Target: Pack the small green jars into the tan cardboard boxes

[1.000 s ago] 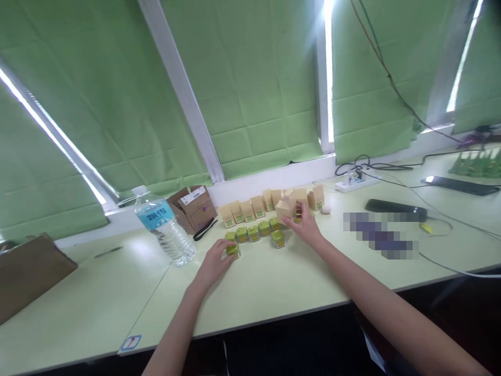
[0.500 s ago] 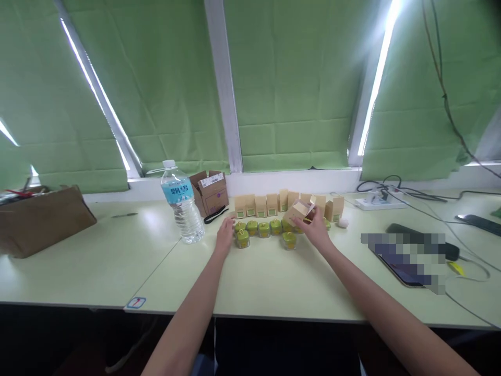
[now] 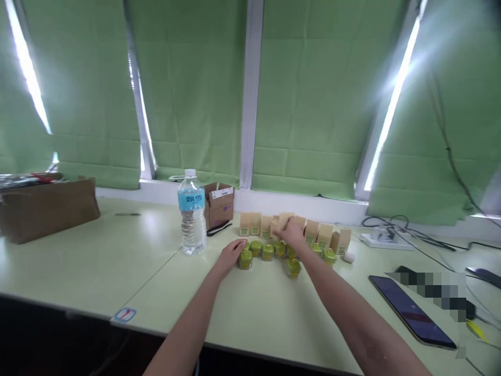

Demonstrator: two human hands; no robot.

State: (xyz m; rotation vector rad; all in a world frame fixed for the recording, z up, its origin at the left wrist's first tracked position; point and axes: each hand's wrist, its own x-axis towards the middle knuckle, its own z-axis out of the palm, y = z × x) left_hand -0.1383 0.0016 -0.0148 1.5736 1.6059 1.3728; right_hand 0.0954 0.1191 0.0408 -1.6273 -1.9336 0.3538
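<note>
Small glass jars with green lids (image 3: pixel 268 252) stand in a row on the table, with two set in front, one at the left end (image 3: pixel 246 259) and one further right (image 3: pixel 294 268). My left hand (image 3: pixel 230 256) is at the row's left end, its fingers curled against a partly hidden green-lidded jar. Behind the jars runs a line of small kraft-paper boxes (image 3: pixel 244 224). My right hand (image 3: pixel 293 235) reaches over the jars into that line, fingers closed around a kraft box (image 3: pixel 287 216); the hand covers part of it.
A water bottle (image 3: pixel 192 219) and an open carton (image 3: pixel 219 209) stand left. A bigger cardboard box (image 3: pixel 49 206) is far left. At right lie a white lump (image 3: pixel 348 257), a power strip (image 3: pixel 385 241) with cables and a phone (image 3: pixel 410 310).
My right hand has carried the tilted kraft box leftward and back to the line of boxes. My left hand remains by the jars' left end. The camera view has shifted and turned.
</note>
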